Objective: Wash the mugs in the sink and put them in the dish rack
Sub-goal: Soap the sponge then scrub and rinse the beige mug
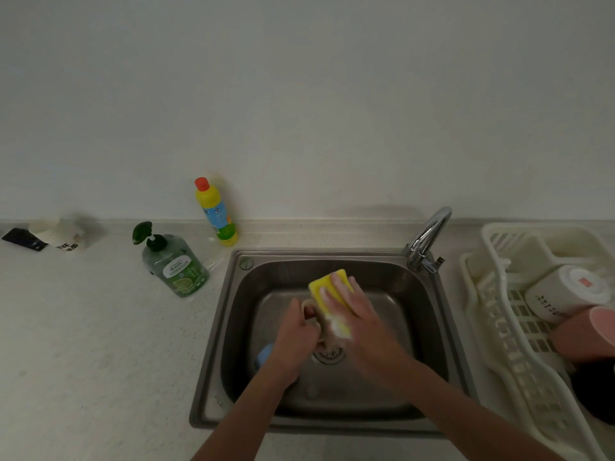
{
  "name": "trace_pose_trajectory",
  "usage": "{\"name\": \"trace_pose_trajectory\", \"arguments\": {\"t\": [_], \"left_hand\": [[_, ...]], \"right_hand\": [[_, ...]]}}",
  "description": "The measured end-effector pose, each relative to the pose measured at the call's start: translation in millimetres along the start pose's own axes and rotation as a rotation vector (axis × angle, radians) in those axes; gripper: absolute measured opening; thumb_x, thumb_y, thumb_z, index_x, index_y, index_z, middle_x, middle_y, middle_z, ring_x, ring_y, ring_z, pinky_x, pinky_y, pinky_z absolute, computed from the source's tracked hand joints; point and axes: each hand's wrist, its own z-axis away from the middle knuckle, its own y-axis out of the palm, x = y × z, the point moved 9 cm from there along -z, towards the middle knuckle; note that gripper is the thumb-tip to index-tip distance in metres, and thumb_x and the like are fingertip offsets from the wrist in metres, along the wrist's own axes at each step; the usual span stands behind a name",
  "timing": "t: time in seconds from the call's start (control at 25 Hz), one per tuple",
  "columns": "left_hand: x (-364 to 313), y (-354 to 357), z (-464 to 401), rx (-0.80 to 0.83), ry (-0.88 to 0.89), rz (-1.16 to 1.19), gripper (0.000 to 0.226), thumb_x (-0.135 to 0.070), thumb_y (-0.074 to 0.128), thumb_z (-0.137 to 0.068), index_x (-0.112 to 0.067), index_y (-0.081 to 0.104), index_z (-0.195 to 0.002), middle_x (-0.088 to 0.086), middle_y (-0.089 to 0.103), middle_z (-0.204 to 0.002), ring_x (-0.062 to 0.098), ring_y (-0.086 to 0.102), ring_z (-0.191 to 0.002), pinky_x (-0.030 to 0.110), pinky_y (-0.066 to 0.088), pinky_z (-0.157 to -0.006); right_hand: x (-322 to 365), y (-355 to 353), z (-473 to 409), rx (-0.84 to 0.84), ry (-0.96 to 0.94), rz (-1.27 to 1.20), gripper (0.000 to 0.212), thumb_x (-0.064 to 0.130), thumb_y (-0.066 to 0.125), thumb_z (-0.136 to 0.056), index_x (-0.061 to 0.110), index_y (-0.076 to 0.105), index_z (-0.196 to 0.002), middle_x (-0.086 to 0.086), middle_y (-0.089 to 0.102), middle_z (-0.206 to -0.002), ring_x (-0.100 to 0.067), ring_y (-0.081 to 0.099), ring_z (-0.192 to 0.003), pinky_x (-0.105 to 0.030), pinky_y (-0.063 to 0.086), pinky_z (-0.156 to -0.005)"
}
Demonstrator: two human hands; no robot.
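1. At nine o'clock on the counter, a white cup lies on its side against a dark packet. Right of them stand a green pump bottle and, towards eleven o'clock, a yellow bottle.
2. In the sink, a blue item, probably another mug, shows at eight o'clock of the basin, mostly hidden by the left forearm.
3. The left hand grips the beige mug at the handle, fingers curled round it, above the drain.
4. The mug's long axis appears to run from twelve to six o'clock, though foam and blur obscure it.
5. The right hand presses the yellow sponge onto the mug from three o'clock, fingers extended flat on the sponge, thumb hidden.
6. The faucet stands at one o'clock; no water stream is visible.
7. The dish rack at three o'clock holds a white mug, a pink mug and a dark item.
8. Assessment: the right hand is nearer the rack; rinsing remains before transfer.
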Motion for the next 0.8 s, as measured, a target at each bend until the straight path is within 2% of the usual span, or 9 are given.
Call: {"name": "trace_pose_trajectory", "arguments": {"t": [0.12,0.16,0.24,0.36,0.48,0.56,0.64,0.72,0.8], "left_hand": [[4,-6,2,-0.005,-0.053,0.097,0.037,0.014,0.04,-0.086,-0.005,0.052,-0.115,0.022,0.058,-0.115,0.034,0.063,-0.102,0.046,0.062,-0.066],[2,-10,2,-0.017,-0.063,0.156,0.039,0.015,0.038,-0.086,-0.004,0.052,-0.117,0.02,0.058,-0.114,0.031,0.062,-0.1,0.04,0.061,-0.061],[-1,-15,-2,-0.051,-0.055,0.178,0.039,0.016,0.037,-0.086,-0.003,0.051,-0.117,0.018,0.058,-0.111,0.026,0.062,-0.096,0.034,0.059,-0.057],[5,-6,-2,-0.043,-0.037,0.051,0.029,0.011,0.039,-0.088,-0.005,0.051,-0.11,0.021,0.062,-0.109,0.033,0.066,-0.097,0.049,0.062,-0.068],[10,-2,-2,-0.024,-0.036,0.038,0.029,0.011,0.041,-0.087,-0.006,0.052,-0.108,0.021,0.06,-0.111,0.034,0.064,-0.1,0.05,0.061,-0.07],[6,-7,-3,-0.027,-0.05,0.107,0.036,0.014,0.041,-0.087,-0.007,0.053,-0.114,0.016,0.06,-0.111,0.031,0.063,-0.101,0.042,0.061,-0.066],[-5,-12,-4,-0.054,-0.028,0.097,0.034,0.014,0.041,-0.088,-0.009,0.051,-0.112,0.013,0.058,-0.108,0.027,0.062,-0.098,0.035,0.059,-0.06],[-9,-5,-4,-0.027,0.001,0.033,0.028,0.011,0.039,-0.091,-0.01,0.049,-0.106,0.015,0.058,-0.106,0.027,0.063,-0.096,0.033,0.059,-0.059],[-5,9,-1,0.046,0.017,-0.033,0.022,0.007,0.04,-0.094,-0.008,0.049,-0.107,0.02,0.061,-0.109,0.034,0.064,-0.1,0.044,0.062,-0.068]], "right_hand": [[-36,-2,10,0.025,0.246,-0.337,0.057,0.033,0.041,-0.104,0.044,0.013,-0.153,0.023,0.009,-0.162,-0.008,0.006,-0.152,-0.034,0.018,-0.124],[-35,0,18,0.025,0.262,-0.419,0.059,0.031,0.042,-0.104,0.044,0.013,-0.153,0.023,0.012,-0.161,-0.009,0.01,-0.152,-0.031,0.021,-0.123],[-19,8,25,0.031,0.17,-0.377,0.06,0.021,0.043,-0.104,0.028,0.015,-0.157,0.01,0.005,-0.165,-0.015,0.006,-0.153,-0.032,0.017,-0.123],[-7,18,18,0.045,0.082,-0.021,0.06,0.031,0.044,-0.101,0.028,0.022,-0.156,0.009,-0.001,-0.166,-0.017,-0.007,-0.153,-0.03,0.005,-0.124],[-12,-3,6,0.009,0.225,-0.305,0.059,0.029,0.044,-0.1,0.039,0.017,-0.151,0.024,0.002,-0.162,-0.007,0.0,-0.152,-0.017,0.017,-0.119],[-18,-15,16,-0.035,0.261,-0.444,0.059,0.016,0.044,-0.102,0.034,0.014,-0.15,0.018,0.007,-0.16,0.002,0.012,-0.147,-0.006,0.029,-0.108],[-12,-3,28,0.028,0.264,-0.492,0.061,0.008,0.043,-0.104,0.03,0.013,-0.152,0.019,0.004,-0.162,0.007,0.011,-0.146,-0.018,0.024,-0.118],[-3,8,25,0.085,0.225,-0.187,0.067,0.017,0.05,-0.1,0.038,0.015,-0.153,0.024,-0.007,-0.161,-0.001,-0.004,-0.149,-0.029,0.009,-0.123],[-6,2,15,0.083,0.177,0.072,0.067,0.026,0.051,-0.096,0.035,0.019,-0.154,0.016,-0.011,-0.162,-0.006,-0.014,-0.149,-0.027,0.001,-0.121]]}}
